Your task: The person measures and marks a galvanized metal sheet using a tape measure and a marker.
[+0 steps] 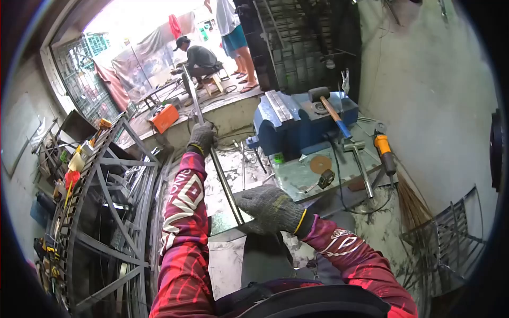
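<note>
My left hand (201, 137), in a dark grey knit glove, is wrapped round a long shiny metal tube (222, 177). The tube slants from the doorway down towards my lap. Close beside its lower end is my right hand (273, 209), gloved the same way, its back up and its fingers stretched towards the tube. The fingertips overlap the tube's edge in this view. To the right, a blue bench vise (291, 124) stands on a metal-topped bench (297, 183). A mallet (331, 111) with a wooden and blue handle lies across the vise.
An angle grinder (384, 153), a tape measure (326, 179) and a brown disc (321, 164) lie on the bench. A metal rack (114, 196) holds stock at left. Beyond the sill are an orange machine (164, 117), a seated person (199, 55) and a standing person (236, 42).
</note>
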`<state>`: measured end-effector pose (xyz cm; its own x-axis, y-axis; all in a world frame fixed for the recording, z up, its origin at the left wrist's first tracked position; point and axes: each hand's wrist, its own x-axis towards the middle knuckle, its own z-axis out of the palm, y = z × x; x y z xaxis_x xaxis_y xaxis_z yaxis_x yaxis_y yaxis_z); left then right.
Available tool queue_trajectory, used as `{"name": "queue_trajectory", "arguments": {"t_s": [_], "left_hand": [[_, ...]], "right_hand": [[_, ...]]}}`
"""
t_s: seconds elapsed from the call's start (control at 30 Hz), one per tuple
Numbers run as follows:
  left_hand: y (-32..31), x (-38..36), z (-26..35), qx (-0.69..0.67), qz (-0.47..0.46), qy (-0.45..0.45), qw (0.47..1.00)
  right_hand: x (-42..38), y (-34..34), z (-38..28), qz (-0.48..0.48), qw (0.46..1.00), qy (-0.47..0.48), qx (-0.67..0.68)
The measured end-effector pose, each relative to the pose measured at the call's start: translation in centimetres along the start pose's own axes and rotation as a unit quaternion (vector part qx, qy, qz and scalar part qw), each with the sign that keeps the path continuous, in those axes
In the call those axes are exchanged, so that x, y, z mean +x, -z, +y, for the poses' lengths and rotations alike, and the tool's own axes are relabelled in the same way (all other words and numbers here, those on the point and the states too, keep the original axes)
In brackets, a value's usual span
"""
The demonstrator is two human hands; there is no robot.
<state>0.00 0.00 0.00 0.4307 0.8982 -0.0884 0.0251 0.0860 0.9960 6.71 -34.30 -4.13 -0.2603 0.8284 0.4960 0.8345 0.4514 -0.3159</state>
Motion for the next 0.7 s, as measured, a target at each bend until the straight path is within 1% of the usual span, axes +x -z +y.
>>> {"name": "queue_trajectory", "arguments": {"t_s": [0.07,0.1,0.17,0.2,0.23,0.27,0.3,0.33,0.37,0.43,0.47,0.57,0.63,0.7], "left_hand": [[-0.7,-1.0,-0.3,0.163,0.014,-0.090,0.982],[0.5,-0.3,-0.3,0.169,0.014,-0.086,0.982],[-0.1,1.5,-1.2,0.311,0.025,-0.162,0.936],[-0.4,-0.3,-0.4,0.274,0.026,-0.123,0.953],[0.5,1.0,-1.8,0.276,0.025,-0.127,0.953],[1.3,2.3,-3.0,0.293,0.023,-0.170,0.941],[1.2,1.9,-2.5,0.311,0.021,-0.212,0.926],[1.0,1.4,-2.2,0.279,0.033,-0.173,0.944],[0.7,1.2,-1.8,0.279,0.033,-0.175,0.944],[0.2,0.2,-0.9,0.195,0.063,-0.102,0.973],[0.0,-0.3,-0.7,0.196,0.063,-0.100,0.973],[0.3,0.2,-1.2,0.207,0.088,-0.098,0.969],[1.7,2.9,-2.9,0.359,0.073,-0.186,0.912],[1.9,3.7,-3.4,0.339,0.077,-0.186,0.919]], "right_hand": [[-0.4,0.2,-0.3,0.006,1.000,-0.004,-0.007],[0.4,-0.4,-0.7,0.008,1.000,-0.006,0.000],[0.1,0.0,0.6,0.015,1.000,0.004,0.010],[0.0,-0.3,0.5,0.018,1.000,0.003,0.010],[0.0,-0.5,0.4,0.013,1.000,0.005,0.018],[0.0,-0.6,0.4,0.009,1.000,0.007,0.024],[0.2,-0.7,0.5,-0.005,1.000,0.004,0.005],[0.4,-0.8,0.5,-0.004,1.000,0.003,0.003],[0.4,-0.9,0.6,-0.006,1.000,0.002,0.002],[0.6,-0.8,0.7,-0.007,1.000,0.003,0.002],[0.6,-0.8,0.7,-0.008,1.000,0.003,0.002],[0.6,-0.9,0.8,0.009,1.000,0.012,0.001],[0.7,-1.0,0.8,0.003,1.000,0.008,-0.001],[0.8,-1.0,0.8,-0.002,1.000,0.004,-0.004]]}}
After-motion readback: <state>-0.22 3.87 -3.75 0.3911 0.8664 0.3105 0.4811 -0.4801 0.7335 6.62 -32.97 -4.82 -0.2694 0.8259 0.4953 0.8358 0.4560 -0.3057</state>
